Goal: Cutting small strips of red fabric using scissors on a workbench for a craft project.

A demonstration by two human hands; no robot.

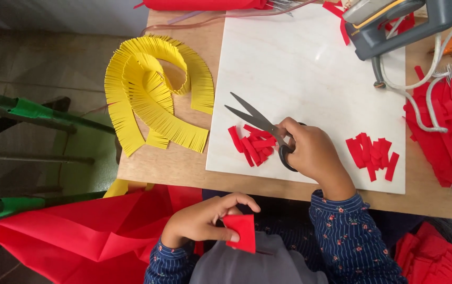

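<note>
Wooden table (184, 168) carries a white board (299, 68); two piles of cut red strips (255, 144) lie near its front edge. The right hand (313, 152) grips open scissors (260, 123) there, the left hand (199, 221) pinches an uncut red paper piece (241, 231) below the table's front edge, so cutting seems unfinished.

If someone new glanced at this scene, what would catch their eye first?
Probably the coil of yellow fringed paper at the table's left. Next, the right hand gripping open black scissors over red strips on the white board, while the left hand pinches a folded red piece below the table edge.
</note>
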